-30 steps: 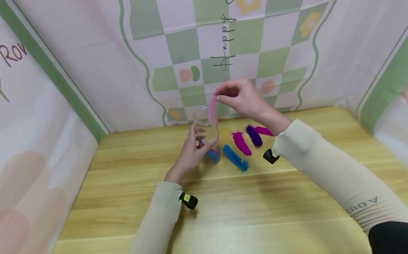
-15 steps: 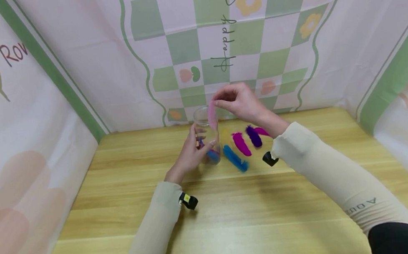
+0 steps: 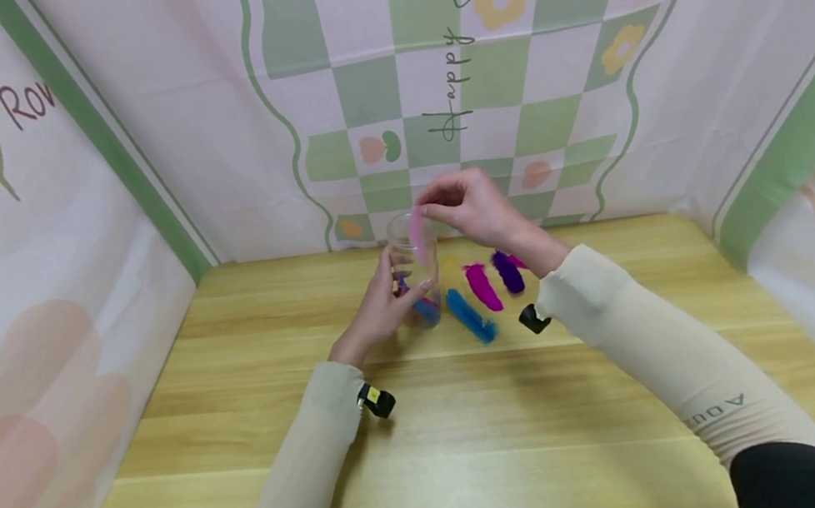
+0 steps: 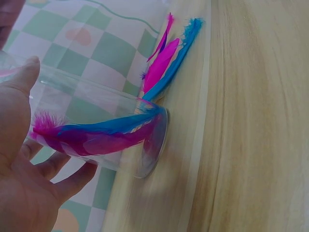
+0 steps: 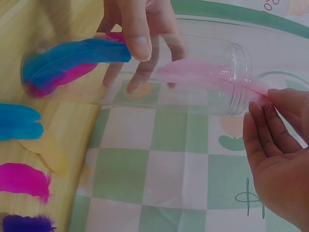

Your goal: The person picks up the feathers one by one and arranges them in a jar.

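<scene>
In the head view, we find open wood across the lower middle of the table [image 3: 460, 449], where a hand could pass between the left sleeve [image 3: 304, 475] and right sleeve [image 3: 660, 351]; two black wrist cameras [image 3: 379, 402] jut into that gap. At centre, the clear jar [image 3: 418, 276] blocks the way, the left hand [image 3: 382, 299] around its side. The pink feather [image 3: 417, 236] and right hand [image 3: 474, 209] partly obstruct its mouth. Just right, a blue feather [image 3: 470, 315], magenta feather [image 3: 483, 287] and purple feather [image 3: 508, 273] occupy the wood. Behind, at the top, we meet patterned cloth [image 3: 425, 76].
</scene>
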A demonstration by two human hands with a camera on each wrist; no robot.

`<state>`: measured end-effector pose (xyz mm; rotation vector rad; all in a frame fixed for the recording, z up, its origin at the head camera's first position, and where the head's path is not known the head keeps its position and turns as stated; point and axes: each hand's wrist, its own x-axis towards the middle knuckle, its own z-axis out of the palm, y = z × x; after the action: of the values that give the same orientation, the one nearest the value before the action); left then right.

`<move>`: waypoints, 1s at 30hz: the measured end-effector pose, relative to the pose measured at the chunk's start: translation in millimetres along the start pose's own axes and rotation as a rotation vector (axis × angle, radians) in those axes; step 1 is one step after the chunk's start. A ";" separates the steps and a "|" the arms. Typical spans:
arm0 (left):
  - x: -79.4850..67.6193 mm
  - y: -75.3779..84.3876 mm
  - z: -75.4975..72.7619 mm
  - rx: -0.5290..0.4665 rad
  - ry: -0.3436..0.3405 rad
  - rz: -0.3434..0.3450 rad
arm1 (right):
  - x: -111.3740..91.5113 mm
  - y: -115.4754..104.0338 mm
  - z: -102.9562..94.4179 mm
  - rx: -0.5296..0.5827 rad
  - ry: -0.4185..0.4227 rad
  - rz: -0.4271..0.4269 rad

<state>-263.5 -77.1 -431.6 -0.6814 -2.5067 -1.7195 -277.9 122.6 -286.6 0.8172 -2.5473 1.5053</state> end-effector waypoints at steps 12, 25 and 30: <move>0.2 -0.9 0.0 0.007 -0.006 0.015 | 1.0 4.7 3.4 -0.073 -0.013 -0.028; -0.2 0.4 -0.5 0.013 -0.006 0.008 | 2.6 8.4 5.0 -0.145 -0.014 -0.044; 0.1 -0.3 -0.3 0.005 -0.008 0.005 | 3.0 10.3 5.4 -0.169 -0.016 -0.038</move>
<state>-263.7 -77.4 -431.7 -0.6943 -2.5113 -1.7122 -284.3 120.8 -296.6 0.8521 -2.6097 1.2560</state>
